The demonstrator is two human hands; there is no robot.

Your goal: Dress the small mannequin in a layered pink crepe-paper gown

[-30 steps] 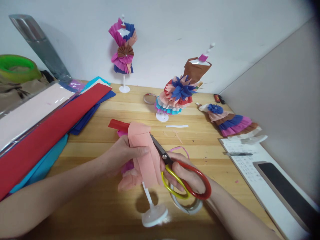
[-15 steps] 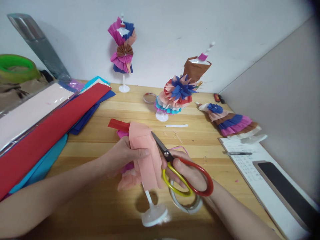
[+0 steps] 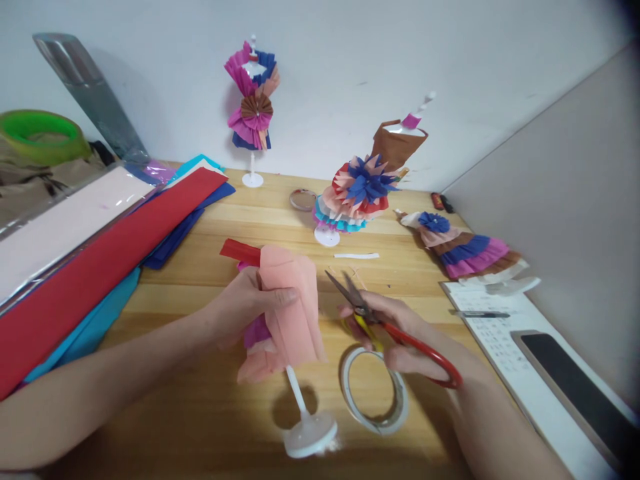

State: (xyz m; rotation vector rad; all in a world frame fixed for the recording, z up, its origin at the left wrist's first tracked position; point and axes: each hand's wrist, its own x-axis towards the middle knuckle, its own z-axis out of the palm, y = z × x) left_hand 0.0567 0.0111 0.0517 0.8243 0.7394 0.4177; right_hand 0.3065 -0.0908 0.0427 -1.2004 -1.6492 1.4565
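Left hand (image 3: 250,297) pinches pink paper (image 3: 295,333) round a tilted white stand (image 3: 310,435), stem slanting down-right below the grip, right hand (image 3: 403,317) grips scissors (image 3: 361,311), blades parted, pointing up-left beside the paper, tape roll (image 3: 401,403) just below!

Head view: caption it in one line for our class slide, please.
Left hand holds peach paper over a white stand; right hand holds open scissors beside it.

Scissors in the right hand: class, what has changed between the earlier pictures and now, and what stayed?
The right hand has drawn the scissors rightward, away from the peach paper, and opened them; the tape roll shows more fully. The left hand still grips the peach paper.
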